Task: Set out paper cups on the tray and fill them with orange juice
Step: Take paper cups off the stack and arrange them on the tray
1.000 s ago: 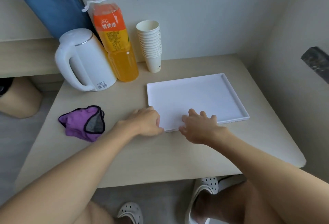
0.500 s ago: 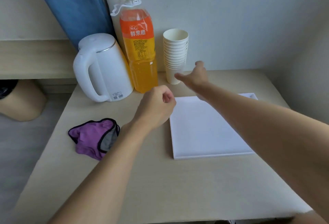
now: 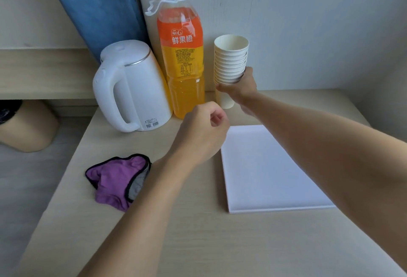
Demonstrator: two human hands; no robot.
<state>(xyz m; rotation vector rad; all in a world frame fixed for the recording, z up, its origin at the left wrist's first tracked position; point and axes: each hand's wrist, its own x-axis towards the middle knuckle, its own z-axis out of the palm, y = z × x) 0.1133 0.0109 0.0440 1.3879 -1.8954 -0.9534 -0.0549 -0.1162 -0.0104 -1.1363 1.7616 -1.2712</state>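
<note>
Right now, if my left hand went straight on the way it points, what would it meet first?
Probably the foot of the paper cup stack that your right hand grips; depth is unclear.

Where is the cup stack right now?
Head view: the cup stack is at the back of the table by the wall, just right of the bottle, beyond the tray; the right hand grips its lower part.

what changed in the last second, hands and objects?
Right hand left the tray edge, reached forward and now grips the cup stack. Left hand lifted off the tray, fingers curled, empty. Juice bottle, kettle, purple cloth unmoved.
</note>
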